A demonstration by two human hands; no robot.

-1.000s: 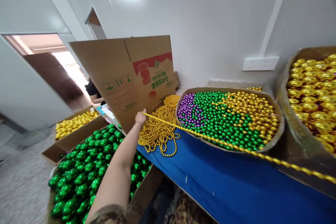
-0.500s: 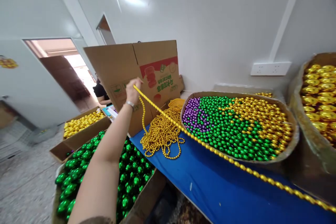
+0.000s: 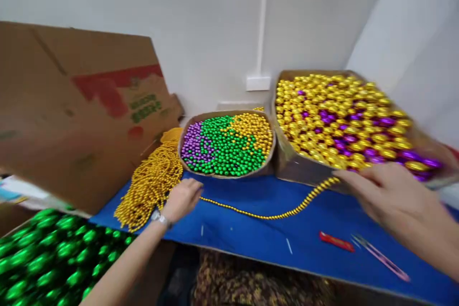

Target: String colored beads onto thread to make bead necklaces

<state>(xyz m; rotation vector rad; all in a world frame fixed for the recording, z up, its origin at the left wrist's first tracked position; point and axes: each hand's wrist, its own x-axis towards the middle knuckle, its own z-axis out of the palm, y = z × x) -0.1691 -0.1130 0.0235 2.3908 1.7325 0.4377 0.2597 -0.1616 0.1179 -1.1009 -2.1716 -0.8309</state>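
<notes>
A gold bead string (image 3: 263, 216) sags between my two hands above the blue table (image 3: 247, 196). My right hand (image 3: 390, 196) pinches its right end, in front of the large box of gold and purple beads (image 3: 337, 124). At the other end, my left hand (image 3: 183, 197) is closed around the string, low over the table beside a heap of gold bead strings (image 3: 152, 179). Behind my left hand stands an oval box of small purple, green and gold beads (image 3: 225, 146).
A tall cardboard box (image 3: 82, 119) rises at the left, with big green beads (image 3: 53, 253) in a box below it. Near the table's front right lie a red cutter-like tool (image 3: 336, 242) and a pink-handled tool (image 3: 383, 260). An orange basket (image 3: 172, 135) sits behind the heap.
My view has swung to the right. My left hand has come down from in front of the cardboard box to near the table. The taut string now hangs slack, and my right hand has come into view.
</notes>
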